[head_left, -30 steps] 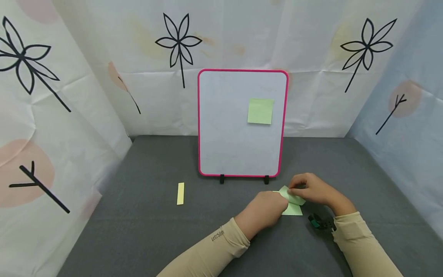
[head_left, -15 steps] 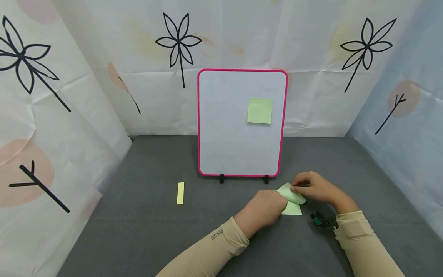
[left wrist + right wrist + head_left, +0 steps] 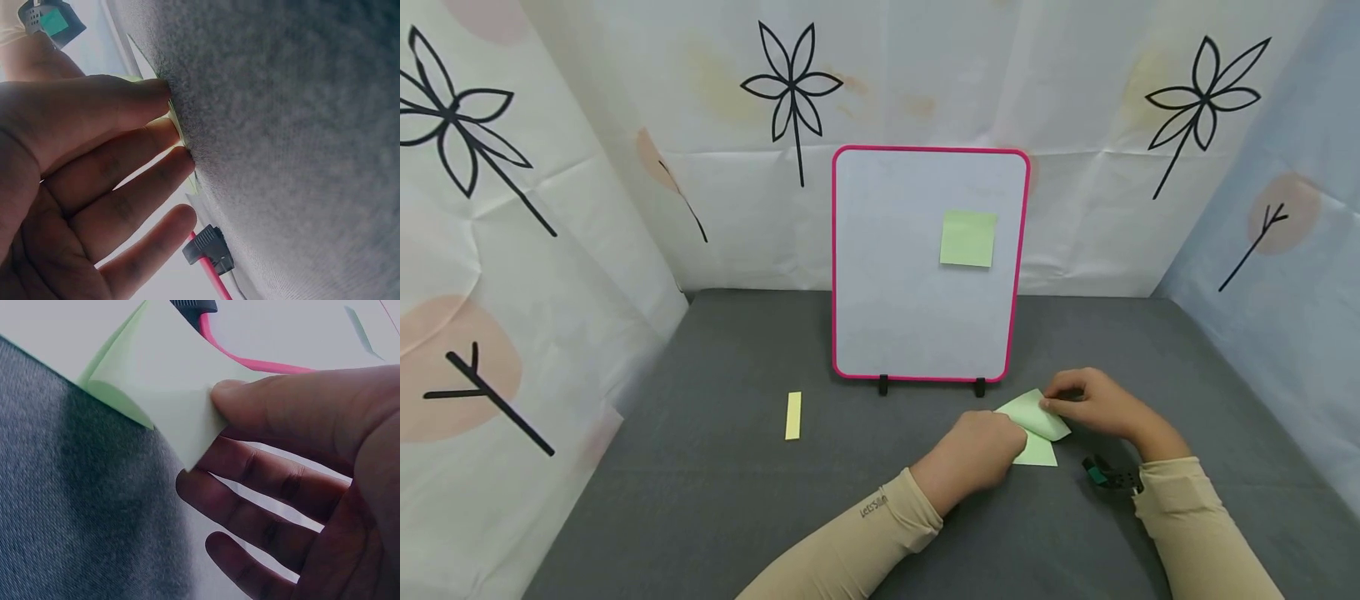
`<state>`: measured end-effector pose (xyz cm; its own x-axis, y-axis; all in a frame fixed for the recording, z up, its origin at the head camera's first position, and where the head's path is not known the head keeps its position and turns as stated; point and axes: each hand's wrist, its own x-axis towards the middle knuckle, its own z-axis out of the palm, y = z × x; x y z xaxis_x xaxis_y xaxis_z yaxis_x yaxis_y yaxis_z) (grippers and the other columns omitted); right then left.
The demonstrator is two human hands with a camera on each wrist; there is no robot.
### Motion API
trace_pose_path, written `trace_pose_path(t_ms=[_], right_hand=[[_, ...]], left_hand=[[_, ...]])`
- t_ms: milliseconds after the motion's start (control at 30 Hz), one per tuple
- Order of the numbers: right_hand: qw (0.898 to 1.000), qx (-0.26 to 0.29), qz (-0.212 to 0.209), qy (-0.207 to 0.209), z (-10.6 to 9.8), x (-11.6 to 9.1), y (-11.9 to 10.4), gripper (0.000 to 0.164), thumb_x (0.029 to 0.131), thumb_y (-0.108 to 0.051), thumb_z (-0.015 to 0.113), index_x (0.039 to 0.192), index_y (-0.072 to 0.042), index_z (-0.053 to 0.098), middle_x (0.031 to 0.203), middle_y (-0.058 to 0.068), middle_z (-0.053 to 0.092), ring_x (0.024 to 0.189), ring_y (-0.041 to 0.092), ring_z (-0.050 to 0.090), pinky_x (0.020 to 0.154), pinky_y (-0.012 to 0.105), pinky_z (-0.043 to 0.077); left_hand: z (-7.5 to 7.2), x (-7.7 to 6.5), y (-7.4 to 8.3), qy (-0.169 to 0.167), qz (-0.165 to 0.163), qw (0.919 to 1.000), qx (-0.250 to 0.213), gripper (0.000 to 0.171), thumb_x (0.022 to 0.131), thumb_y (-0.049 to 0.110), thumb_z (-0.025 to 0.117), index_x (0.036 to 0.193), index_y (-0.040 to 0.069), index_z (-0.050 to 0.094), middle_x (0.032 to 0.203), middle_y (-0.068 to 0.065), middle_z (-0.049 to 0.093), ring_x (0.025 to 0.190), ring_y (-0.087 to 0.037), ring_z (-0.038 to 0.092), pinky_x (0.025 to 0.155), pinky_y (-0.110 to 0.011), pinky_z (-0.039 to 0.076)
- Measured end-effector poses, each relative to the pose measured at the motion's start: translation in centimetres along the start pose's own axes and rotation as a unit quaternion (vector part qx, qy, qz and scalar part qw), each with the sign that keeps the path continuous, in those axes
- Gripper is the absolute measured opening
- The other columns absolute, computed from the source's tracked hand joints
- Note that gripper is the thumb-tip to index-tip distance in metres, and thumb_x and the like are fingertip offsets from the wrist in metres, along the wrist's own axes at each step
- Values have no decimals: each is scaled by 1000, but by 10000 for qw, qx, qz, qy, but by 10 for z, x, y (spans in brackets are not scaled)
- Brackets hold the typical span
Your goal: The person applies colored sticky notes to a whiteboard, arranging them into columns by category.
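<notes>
In the head view, my right hand [image 3: 1101, 408] pinches the corner of a light green sticky note [image 3: 1037, 412] between thumb and fingers. That note bends up from the table, its curled edge plain in the right wrist view. Under it lies a flat light green sheet [image 3: 1037, 452], partly hidden by my left hand [image 3: 981, 450]. Fingertips of the left hand [image 3: 106, 162] press on the green paper at the tabletop, thumb beside the fingers. Another green sticky note [image 3: 967, 239] is stuck on the upper right of a whiteboard [image 3: 910, 308].
The pink-framed whiteboard stands upright on black feet [image 3: 980, 387] behind the hands. A narrow yellow strip [image 3: 793, 416] lies to the left on the grey table [image 3: 715, 500]. Patterned cloth walls [image 3: 700, 100] enclose the back and sides. A dark device [image 3: 1108, 475] sits at the right wrist.
My right hand has moved slightly right and away from me, lifting the note's corner further off the sheet beneath. The left hand stays at nearly the same place on the paper.
</notes>
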<state>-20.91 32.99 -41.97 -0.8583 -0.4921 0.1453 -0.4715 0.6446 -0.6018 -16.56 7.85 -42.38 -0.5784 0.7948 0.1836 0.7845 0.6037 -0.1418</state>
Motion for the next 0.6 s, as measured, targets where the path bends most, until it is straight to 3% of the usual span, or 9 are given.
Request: trace_pose_path(t_ms=[133,333,600], right_hand=[[9999,-99,36,104,-3,-1,1,8,94,-6,77,93,-11,82,91,3,76,83,-4,61,73,25,55],[9989,-279,342,169,-8,-4,3,6,95,-8,77,93,-10,82,93,-2,75,83,-3,60,76,25,56],[9968,-420,646,223,-14,-8,5,6,97,-12,77,95,-9,81,95,-1,75,84,-3,61,77,25,57]], left_hand=[[-1,0,0,6,15,10000,45,29,89,16,78,68,26,62,68,11,63,61,-7,57,50,-23,45],[0,-1,0,33,5,10000,23,27,89,16,78,69,27,63,70,11,64,62,-7,59,51,-24,44],[0,0,0,98,1,10000,-7,33,89,13,77,66,25,57,66,11,60,57,-6,49,49,-23,41]])
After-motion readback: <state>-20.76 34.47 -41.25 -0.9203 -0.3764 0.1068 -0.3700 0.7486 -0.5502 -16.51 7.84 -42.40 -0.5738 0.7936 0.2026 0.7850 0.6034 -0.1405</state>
